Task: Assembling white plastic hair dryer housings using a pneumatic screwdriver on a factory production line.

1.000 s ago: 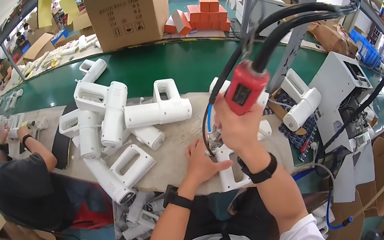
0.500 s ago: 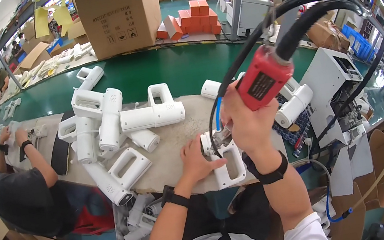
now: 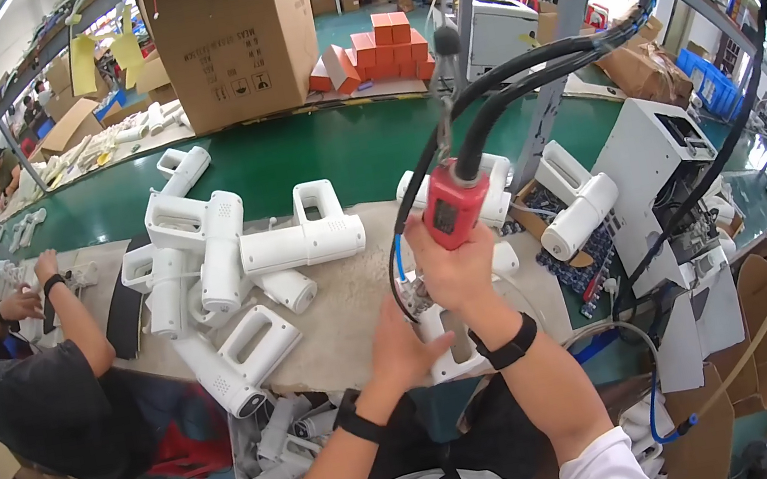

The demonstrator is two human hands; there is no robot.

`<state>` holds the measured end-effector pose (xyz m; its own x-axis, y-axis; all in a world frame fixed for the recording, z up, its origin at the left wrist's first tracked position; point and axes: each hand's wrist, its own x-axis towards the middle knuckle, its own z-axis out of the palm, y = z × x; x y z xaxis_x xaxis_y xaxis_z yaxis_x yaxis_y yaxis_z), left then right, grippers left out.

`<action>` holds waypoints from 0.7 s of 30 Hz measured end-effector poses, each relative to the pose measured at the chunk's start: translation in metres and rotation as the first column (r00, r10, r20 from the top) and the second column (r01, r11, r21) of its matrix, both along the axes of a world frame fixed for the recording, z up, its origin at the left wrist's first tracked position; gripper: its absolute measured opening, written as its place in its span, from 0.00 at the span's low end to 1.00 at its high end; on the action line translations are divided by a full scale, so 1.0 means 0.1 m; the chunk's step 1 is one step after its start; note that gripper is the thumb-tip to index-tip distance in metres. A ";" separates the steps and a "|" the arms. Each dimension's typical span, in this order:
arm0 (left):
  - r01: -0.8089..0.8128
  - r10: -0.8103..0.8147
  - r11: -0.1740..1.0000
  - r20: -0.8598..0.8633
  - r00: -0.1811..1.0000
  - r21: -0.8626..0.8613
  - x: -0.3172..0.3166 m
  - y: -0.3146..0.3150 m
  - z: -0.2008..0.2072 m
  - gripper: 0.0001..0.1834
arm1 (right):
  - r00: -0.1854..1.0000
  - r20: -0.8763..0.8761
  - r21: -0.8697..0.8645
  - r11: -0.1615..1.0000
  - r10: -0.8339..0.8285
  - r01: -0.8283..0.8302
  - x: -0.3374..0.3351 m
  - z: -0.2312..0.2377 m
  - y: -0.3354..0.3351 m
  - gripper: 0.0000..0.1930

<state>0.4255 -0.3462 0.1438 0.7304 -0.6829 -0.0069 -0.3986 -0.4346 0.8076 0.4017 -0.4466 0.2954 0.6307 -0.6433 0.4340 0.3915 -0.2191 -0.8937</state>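
Note:
A white plastic housing with a loop handle (image 3: 443, 370) lies on the bench in front of me, its upper part open with metallic parts showing. My left hand (image 3: 395, 347) steadies its left side, thumb across the handle. Wrapped round a red hand-held tool (image 3: 455, 205), my right hand (image 3: 457, 268) holds it upright over the open part. Two thick black cables and a thin blue tube run to the tool, which hangs from a hook above. Its working tip is hidden behind my right hand and the cables.
Several white handled housings (image 3: 303, 243) are heaped to my left. More lie right, beside a white machine casing (image 3: 658, 153). Behind runs a green belt (image 3: 289, 159) with a large carton (image 3: 235, 51) beyond. A box of white parts (image 3: 281, 444) stands below. A co-worker (image 3: 43, 388) sits left.
My right hand and the red tool have shifted left and lower, and the tool stands more upright. My left hand has slid slightly nearer me. The co-worker's hands have moved apart.

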 end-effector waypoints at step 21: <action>-0.124 0.159 0.962 0.128 0.979 -0.245 0.28 -0.11 -0.15 0.45 | 0.995 0.075 0.006 0.997 -0.071 0.071 -0.56 -0.05 -0.22 0.04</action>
